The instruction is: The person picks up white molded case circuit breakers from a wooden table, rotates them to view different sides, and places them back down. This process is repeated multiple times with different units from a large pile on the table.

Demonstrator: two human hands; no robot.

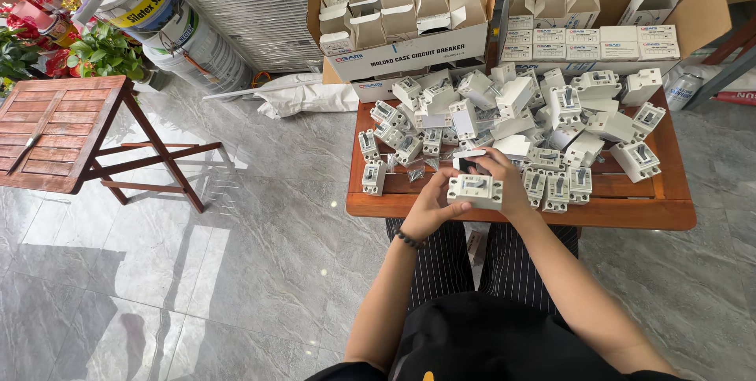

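Both my hands hold one white circuit breaker (475,190) over the front edge of a low wooden table (520,212). My left hand (429,208), with a dark bead bracelet on the wrist, grips its left end. My right hand (502,180) wraps its right side and top, fingers near the small black lever. Just beyond my hands lies a heap of several white circuit breakers (543,117) covering most of the tabletop. A few small clear bags with screws (417,170) lie near my left hand.
Two open cardboard cartons stand at the table's far side: the left carton (409,54) holds open small white boxes, the right carton (677,23) holds closed ones. A folding wooden table (55,129), a green plant (106,50) and paint buckets (169,23) stand left on the grey tiled floor.
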